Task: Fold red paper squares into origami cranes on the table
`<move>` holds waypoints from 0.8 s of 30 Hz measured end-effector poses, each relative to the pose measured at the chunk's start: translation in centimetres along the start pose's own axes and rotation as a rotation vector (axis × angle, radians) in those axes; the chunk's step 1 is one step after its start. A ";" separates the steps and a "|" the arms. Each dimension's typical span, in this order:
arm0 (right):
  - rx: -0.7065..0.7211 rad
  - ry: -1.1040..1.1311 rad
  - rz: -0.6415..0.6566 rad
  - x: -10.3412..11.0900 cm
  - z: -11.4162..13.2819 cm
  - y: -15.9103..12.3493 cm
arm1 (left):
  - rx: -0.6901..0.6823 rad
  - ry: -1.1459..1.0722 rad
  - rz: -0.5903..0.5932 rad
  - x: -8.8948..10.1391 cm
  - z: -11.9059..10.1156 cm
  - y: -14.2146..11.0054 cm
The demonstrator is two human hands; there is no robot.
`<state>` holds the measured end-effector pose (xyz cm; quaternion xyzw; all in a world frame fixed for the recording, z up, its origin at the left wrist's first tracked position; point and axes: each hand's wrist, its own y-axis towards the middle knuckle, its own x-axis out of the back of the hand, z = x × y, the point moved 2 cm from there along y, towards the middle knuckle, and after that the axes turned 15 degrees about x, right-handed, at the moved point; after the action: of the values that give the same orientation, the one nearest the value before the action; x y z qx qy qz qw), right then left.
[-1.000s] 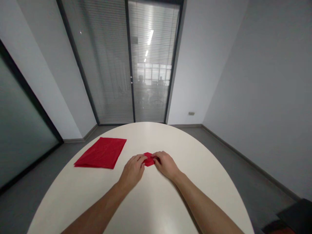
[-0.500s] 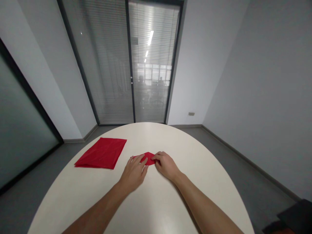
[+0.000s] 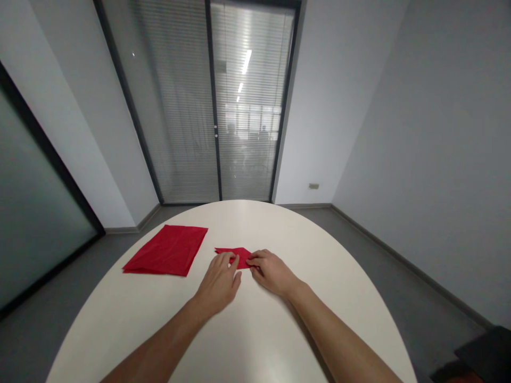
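Head view: the small, flat, folded red piece, thin paper or cloth by the look of it (image 3: pixel 244 258), lies on my round white bench (image 3: pixel 255 223) between my hands, right of the larger red four-cornered sheet (image 3: pixel 165 252). My left hand (image 3: pixel 217 275) is loosely open, fingertips at its near-left side; my right hand (image 3: pixel 272 271) curls over its right end, pinching or just pressing, can't tell. Probably light, floppy, easily creased, so best held lightly by the ends.

- Left hand (image 3: pixel 217 283): palm down, fingers (image 3: pixel 227 256) parted, thumb (image 3: pixel 237 281) apart.
- Right hand (image 3: pixel 274 273): palm down, fingers bent.
- Left forearm (image 3: pixel 170 340), right forearm (image 3: pixel 339 336): bare, slanting inward.
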<state>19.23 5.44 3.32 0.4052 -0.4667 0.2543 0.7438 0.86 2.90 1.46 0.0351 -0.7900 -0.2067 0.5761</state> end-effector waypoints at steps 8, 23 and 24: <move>-0.025 -0.119 0.077 0.4 1.1 0.3 | -0.015 0.032 -0.056 0.4 -0.3 0.1; 0.000 -0.175 0.251 1.9 4.1 0.8 | 0.042 0.009 0.011 -0.5 0.4 0.1; 0.006 -0.178 0.263 2.1 4.4 0.7 | 0.044 0.004 0.013 -0.6 0.4 0.1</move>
<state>17.46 2.16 6.52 0.3637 -0.5790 0.3138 0.6588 0.69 3.27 0.86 0.0429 -0.7934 -0.1854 0.5782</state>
